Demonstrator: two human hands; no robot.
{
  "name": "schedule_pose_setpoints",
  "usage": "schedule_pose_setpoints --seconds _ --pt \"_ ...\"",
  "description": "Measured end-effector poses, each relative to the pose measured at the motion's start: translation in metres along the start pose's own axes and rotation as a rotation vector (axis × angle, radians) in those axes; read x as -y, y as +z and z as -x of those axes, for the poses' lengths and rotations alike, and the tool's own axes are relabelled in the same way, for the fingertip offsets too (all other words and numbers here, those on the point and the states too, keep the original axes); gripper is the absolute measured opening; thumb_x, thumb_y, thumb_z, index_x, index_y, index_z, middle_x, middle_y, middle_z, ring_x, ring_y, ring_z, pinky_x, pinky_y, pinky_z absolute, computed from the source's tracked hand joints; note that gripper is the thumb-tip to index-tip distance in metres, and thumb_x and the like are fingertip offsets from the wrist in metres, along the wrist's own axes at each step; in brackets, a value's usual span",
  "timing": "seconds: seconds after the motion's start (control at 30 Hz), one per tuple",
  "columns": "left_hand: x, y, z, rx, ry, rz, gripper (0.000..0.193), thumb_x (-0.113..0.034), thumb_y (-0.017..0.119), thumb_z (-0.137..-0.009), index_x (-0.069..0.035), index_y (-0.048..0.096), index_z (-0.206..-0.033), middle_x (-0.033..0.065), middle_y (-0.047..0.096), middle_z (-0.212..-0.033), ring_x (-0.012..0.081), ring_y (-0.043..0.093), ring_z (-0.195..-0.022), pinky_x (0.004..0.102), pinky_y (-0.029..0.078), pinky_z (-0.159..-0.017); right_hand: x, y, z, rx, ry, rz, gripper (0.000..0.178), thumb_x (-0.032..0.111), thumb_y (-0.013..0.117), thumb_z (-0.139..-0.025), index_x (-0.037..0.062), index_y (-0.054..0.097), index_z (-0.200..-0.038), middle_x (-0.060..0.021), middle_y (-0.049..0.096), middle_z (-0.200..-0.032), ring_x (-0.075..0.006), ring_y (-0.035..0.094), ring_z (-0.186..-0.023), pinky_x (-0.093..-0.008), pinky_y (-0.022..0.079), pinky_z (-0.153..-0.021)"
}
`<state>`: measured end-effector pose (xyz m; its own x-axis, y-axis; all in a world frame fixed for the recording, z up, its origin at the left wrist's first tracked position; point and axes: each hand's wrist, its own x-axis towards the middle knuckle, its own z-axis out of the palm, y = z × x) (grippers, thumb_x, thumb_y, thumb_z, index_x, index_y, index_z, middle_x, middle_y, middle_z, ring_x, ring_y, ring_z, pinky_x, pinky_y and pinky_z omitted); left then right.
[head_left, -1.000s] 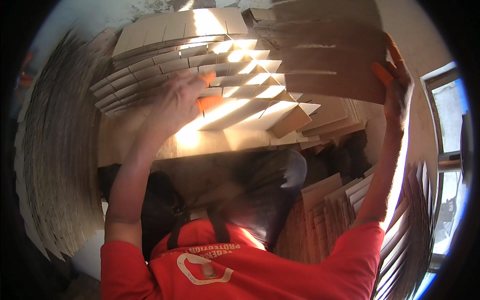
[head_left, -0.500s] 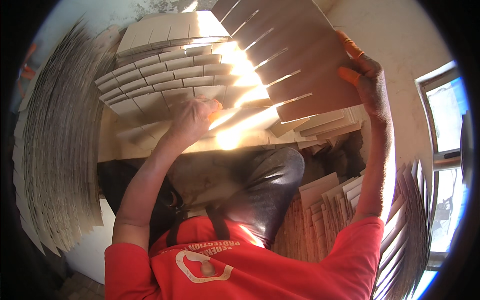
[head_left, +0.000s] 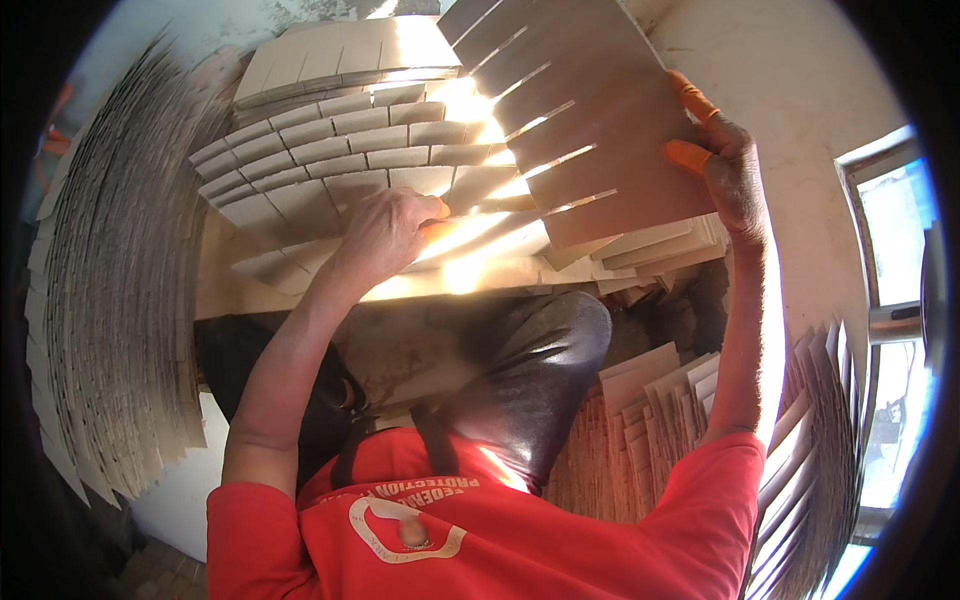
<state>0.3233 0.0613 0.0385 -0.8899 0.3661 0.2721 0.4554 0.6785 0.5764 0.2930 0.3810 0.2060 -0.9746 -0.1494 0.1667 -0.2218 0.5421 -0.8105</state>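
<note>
My right hand, with orange finger covers, grips the right edge of a brown cardboard sheet. A row of slots runs along the sheet's left edge, and it is held tilted, partly over the cardboard on the bench. My left hand is closed in a pinch at the front strip of an assembled cardboard divider grid. An orange cover shows on its fingertip; the exact contact is partly hidden by the fingers and bright glare. Behind the grid lies a stack of slotted cardboard sheets.
A tall stack of cardboard pieces stands at the left. Loose flat pieces lie at the bench's right end. More cardboard stands upright by my right knee, with another pile near the window.
The slotted sheet and my right hand have shifted slightly to the left. My left hand has stayed almost in place at the front of the grid.
</note>
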Motion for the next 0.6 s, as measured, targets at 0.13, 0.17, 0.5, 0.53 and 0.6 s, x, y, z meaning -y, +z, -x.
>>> schedule_pose_setpoints --seconds 0.13,0.17,0.5,0.53,0.6 --pt "0.002 -0.004 -0.014 -0.189 0.132 -0.04 0.018 -0.011 0.073 -0.079 0.0 0.07 -0.093 0.0148 0.069 -0.089 0.0328 0.065 -0.081 0.0417 0.052 -0.073 -0.004 0.003 -0.003 -0.01 0.019 -0.09 0.067 -0.01 0.057 -0.08 0.0083 0.048 -0.143 -0.0005 0.067 -0.095 -0.0053 0.058 -0.085 -0.0204 0.046 -0.085" --pt "0.004 -0.003 -0.019 -0.312 0.203 -0.06 0.018 -0.01 0.073 -0.078 0.0 0.07 -0.093 0.0146 0.069 -0.089 0.0329 0.064 -0.081 0.042 0.052 -0.073 -0.01 0.004 -0.004 0.011 0.025 -0.026 0.067 -0.01 0.057 -0.08 0.0082 0.048 -0.144 -0.0011 0.068 -0.096 -0.0056 0.058 -0.086 -0.0205 0.046 -0.085" --pt "0.023 0.001 -0.043 -0.196 0.005 -0.06 0.011 -0.006 0.064 -0.082 -0.001 0.069 -0.091 0.0238 0.063 -0.084 0.0416 0.062 -0.076 0.0432 0.05 -0.069 -0.015 0.014 -0.007 0.065 -0.002 -0.06 0.067 -0.01 0.057 -0.08 0.0078 0.047 -0.144 0.0003 0.066 -0.098 -0.0063 0.058 -0.085 -0.019 0.046 -0.08" --pt "0.024 0.002 -0.041 -0.21 0.012 -0.056 0.012 -0.006 0.064 -0.082 -0.001 0.069 -0.091 0.0233 0.063 -0.083 0.0413 0.062 -0.076 0.0427 0.05 -0.068 -0.017 0.018 -0.008 0.075 0.008 -0.054 0.068 -0.01 0.056 -0.079 0.0076 0.047 -0.144 0.0009 0.066 -0.098 -0.0058 0.058 -0.084 -0.0187 0.046 -0.079" --pt "0.02 0.003 -0.039 -0.239 0.029 -0.044 0.012 -0.006 0.065 -0.082 -0.001 0.069 -0.092 0.0222 0.064 -0.08 0.0409 0.062 -0.074 0.0417 0.049 -0.067 -0.03 0.028 -0.008 0.137 0.035 -0.079 0.068 -0.01 0.055 -0.08 0.0074 0.046 -0.145 0.004 0.064 -0.095 -0.0045 0.056 -0.08 -0.0182 0.046 -0.074"
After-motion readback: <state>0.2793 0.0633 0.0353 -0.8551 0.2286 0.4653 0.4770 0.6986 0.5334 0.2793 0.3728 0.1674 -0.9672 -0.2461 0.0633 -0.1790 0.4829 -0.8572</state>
